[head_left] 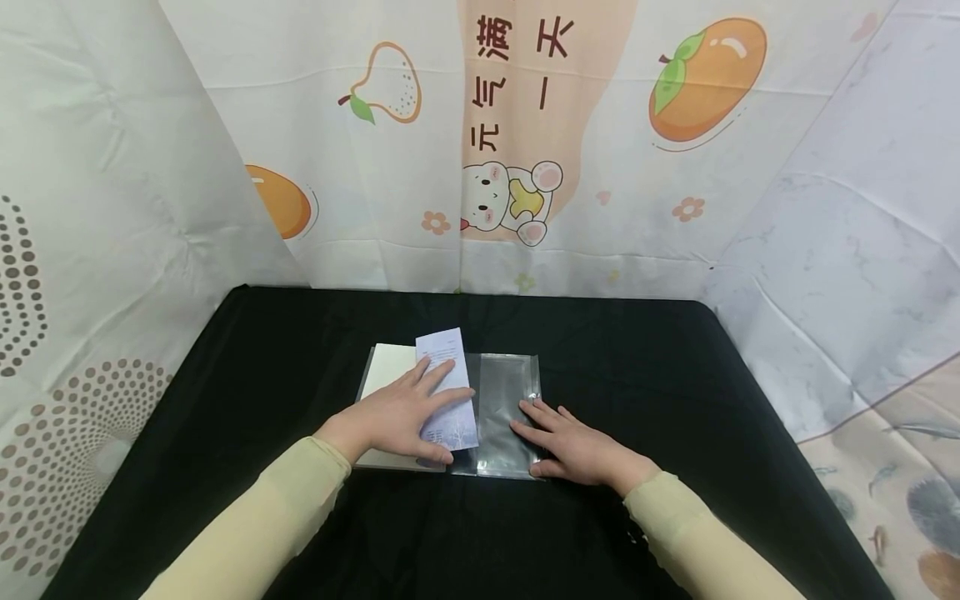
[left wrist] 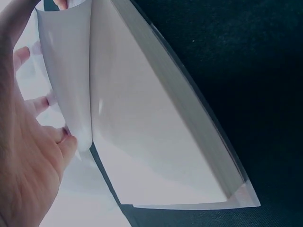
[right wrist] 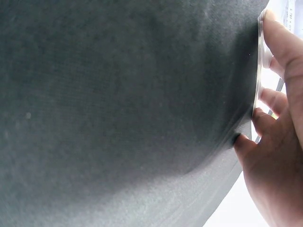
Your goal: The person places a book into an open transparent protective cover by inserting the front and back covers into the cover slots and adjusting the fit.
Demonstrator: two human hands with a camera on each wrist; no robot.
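A book (head_left: 392,357) lies open on the black table, its cream page block to the left. Over the page stands a lavender printed cover flap (head_left: 441,343), tilted slightly. My left hand (head_left: 405,412) rests across this flap with fingers spread. In the left wrist view the flap (left wrist: 64,61) curves up from the page (left wrist: 137,132), the fingertips behind it. To the right extends a clear plastic book cover (head_left: 501,392). My right hand (head_left: 577,446) touches its right edge with extended fingers. In the right wrist view, the fingertips meet the plastic edge (right wrist: 259,71) and the cloth.
Black cloth (head_left: 315,333) covers the table around the book. A white curtain with fruit prints (head_left: 420,267) hangs behind the far edge. Patterned curtains stand at the left (head_left: 112,208) and right (head_left: 847,250).
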